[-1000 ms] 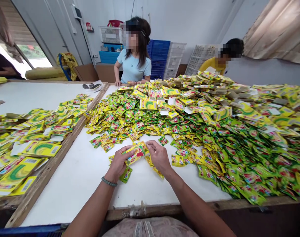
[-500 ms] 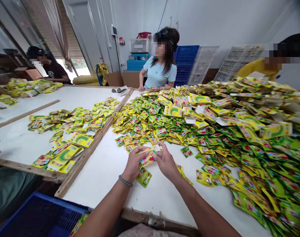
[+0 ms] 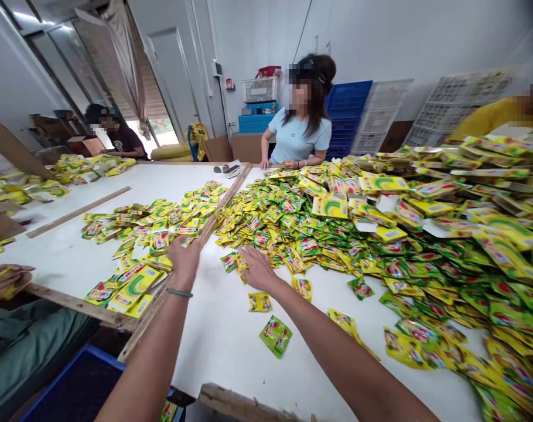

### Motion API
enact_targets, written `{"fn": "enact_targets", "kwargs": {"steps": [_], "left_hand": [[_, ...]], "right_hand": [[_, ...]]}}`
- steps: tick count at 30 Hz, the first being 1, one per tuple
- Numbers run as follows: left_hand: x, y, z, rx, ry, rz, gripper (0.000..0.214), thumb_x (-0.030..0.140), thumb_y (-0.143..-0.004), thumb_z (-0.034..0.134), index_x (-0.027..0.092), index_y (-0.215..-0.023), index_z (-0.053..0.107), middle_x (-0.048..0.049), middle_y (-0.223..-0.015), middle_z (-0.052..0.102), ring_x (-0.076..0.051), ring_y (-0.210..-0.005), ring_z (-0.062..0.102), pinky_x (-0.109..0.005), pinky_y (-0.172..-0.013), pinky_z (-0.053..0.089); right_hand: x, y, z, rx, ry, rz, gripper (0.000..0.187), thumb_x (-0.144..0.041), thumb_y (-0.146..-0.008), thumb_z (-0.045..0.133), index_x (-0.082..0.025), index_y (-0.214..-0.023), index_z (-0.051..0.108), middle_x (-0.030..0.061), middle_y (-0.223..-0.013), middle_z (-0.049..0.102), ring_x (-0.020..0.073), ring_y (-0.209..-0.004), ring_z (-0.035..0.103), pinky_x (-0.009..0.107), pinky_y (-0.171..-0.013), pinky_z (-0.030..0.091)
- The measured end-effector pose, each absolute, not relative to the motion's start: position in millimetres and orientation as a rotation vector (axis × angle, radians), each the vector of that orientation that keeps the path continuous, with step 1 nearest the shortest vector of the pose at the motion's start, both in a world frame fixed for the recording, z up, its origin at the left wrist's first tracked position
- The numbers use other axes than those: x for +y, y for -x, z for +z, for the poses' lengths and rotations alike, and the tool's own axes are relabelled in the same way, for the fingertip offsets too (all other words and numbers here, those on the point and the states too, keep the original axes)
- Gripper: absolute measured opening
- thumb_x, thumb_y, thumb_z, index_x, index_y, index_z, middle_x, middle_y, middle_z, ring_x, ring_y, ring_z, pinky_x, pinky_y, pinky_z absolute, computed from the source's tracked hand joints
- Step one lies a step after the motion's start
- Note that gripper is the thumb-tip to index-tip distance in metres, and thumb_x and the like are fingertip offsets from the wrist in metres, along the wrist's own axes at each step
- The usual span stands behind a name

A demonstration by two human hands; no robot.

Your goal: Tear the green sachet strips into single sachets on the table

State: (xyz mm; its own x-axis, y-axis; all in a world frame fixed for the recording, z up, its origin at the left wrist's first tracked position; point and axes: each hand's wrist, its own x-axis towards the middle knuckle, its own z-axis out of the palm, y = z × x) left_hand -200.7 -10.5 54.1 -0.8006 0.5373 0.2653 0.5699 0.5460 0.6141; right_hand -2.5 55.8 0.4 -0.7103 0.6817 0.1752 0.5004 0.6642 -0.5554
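Note:
My left hand (image 3: 184, 258) is over the wooden divider, at the right edge of a loose pile of small yellow boxes (image 3: 137, 288). Its fingers are blurred, and a box (image 3: 188, 227) shows just beyond them; whether they grip it is unclear. My right hand (image 3: 255, 268) reaches low over the white tabletop, fingers stretched out beside a green sachet (image 3: 228, 262) and the near edge of a heap of sachets (image 3: 266, 217). Closer to me lie a small yellow sachet (image 3: 259, 302) and a green sachet (image 3: 275, 336).
Yellow boxes (image 3: 332, 207) top the large sachet heap on the right. A wooden divider strip (image 3: 207, 231) splits the table. A blue crate (image 3: 79, 381) stands below left. A co-worker's hands (image 3: 7, 284) are at the left; a person in light blue (image 3: 301, 138) stands opposite.
My hands have parted from the yellow box they held together. The left moved left to the boxes at the divider; the right moved forward to the sachets. The view shifted left.

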Motion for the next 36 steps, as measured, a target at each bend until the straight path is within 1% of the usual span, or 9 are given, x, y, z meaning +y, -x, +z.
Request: {"fn": "enact_targets", "kwargs": {"steps": [2,5,10,14,19,21,27,30,36], "left_hand": [[1.4,178.1,35.9,-2.879,0.981,-0.968,0.046,0.042,-0.070,0.064,0.006,-0.098,0.061,-0.0240,-0.110,0.056,-0.040,-0.110,0.046,-0.050,-0.089,0.034],[16.7,149.0,8.9,-2.979,1.027,-0.929,0.042,0.036,-0.059,0.074,0.008,-0.088,0.063,-0.0260,-0.113,0.054,-0.043,-0.114,0.041,-0.049,-0.087,0.035],[14.3,136.0,-7.3,-2.941,1.182,-1.141,0.028,0.022,-0.066,0.069,0.013,-0.090,0.059,-0.0168,-0.094,0.063,-0.031,-0.100,0.053,-0.038,-0.081,0.037],[-6.1,132.0,0.0,-2.845,1.297,-1.412,0.021,0.028,-0.074,0.061,0.017,-0.092,0.057,-0.0044,-0.073,0.062,-0.021,-0.075,0.058,-0.030,-0.068,0.040],[-26.2,100.0,2.7,-2.630,1.561,-2.294,0.034,0.039,-0.061,0.073,0.015,-0.077,0.056,0.0015,-0.062,0.058,-0.013,-0.058,0.054,-0.024,-0.056,0.040],[-30.3,81.0,0.9,-2.563,1.584,-2.630,0.036,0.038,-0.056,0.077,0.015,-0.073,0.055,0.0033,-0.058,0.056,-0.011,-0.054,0.052,-0.022,-0.053,0.039],[-34.7,21.7,-1.7,-2.721,1.708,-2.813,0.031,0.041,-0.061,0.074,0.015,-0.068,0.058,0.0022,-0.057,0.059,-0.010,-0.051,0.052,-0.021,-0.052,0.040],[-37.1,-3.2,-1.2,-2.679,1.755,-2.936,0.032,0.042,-0.062,0.073,0.015,-0.072,0.061,0.0008,-0.061,0.061,-0.012,-0.056,0.055,-0.023,-0.055,0.042],[-39.1,-35.2,-0.8,-2.677,1.697,-2.938,0.032,0.028,-0.052,0.081,0.016,-0.068,0.056,0.0095,-0.047,0.043,-0.006,-0.045,0.041,-0.018,-0.050,0.035]], "right_hand": [[55.4,7.9,-12.8,-2.621,0.962,0.602,0.055,-0.016,-0.077,0.051,-0.022,-0.131,0.044,0.0106,-0.138,0.043,0.0253,-0.129,0.034,0.045,-0.105,0.020],[51.4,-1.9,-26.4,-2.654,0.938,0.466,0.043,-0.008,-0.077,0.045,-0.024,-0.115,0.058,0.0069,-0.117,0.060,0.0204,-0.114,0.049,0.042,-0.100,0.023],[49.6,-40.0,-34.9,-2.600,0.851,0.415,0.043,0.000,-0.075,0.038,-0.024,-0.100,0.065,0.0048,-0.099,0.066,0.0198,-0.101,0.056,0.041,-0.094,0.030],[46.1,-65.3,-26.0,-2.236,0.942,0.638,0.038,-0.013,-0.085,0.033,-0.020,-0.108,0.062,0.0086,-0.107,0.063,0.0198,-0.096,0.059,0.035,-0.085,0.042],[29.3,-93.8,3.3,-1.729,1.165,1.131,0.037,-0.038,-0.078,0.053,-0.022,-0.112,0.051,0.0060,-0.105,0.061,0.0131,-0.060,0.057,0.028,-0.056,0.048],[20.8,-105.3,9.5,-1.592,1.150,1.304,0.043,-0.040,-0.070,0.062,-0.021,-0.107,0.050,0.0051,-0.101,0.062,0.0119,-0.060,0.056,0.024,-0.052,0.045],[3.6,-140.1,-1.0,-1.433,1.070,1.539,0.036,-0.039,-0.065,0.067,-0.017,-0.093,0.056,-0.0013,-0.066,0.058,0.0133,-0.061,0.055,0.025,-0.059,0.044],[1.1,-155.4,-11.0,-1.495,1.192,1.425,0.035,-0.039,-0.065,0.067,-0.018,-0.092,0.060,-0.0031,-0.060,0.054,0.0127,-0.058,0.051,0.025,-0.056,0.042],[-6.6,-173.0,-15.2,-1.309,1.223,1.367,0.033,-0.041,-0.065,0.066,-0.018,-0.088,0.058,-0.0006,-0.068,0.059,0.0125,-0.060,0.053,0.024,-0.058,0.044]]}}
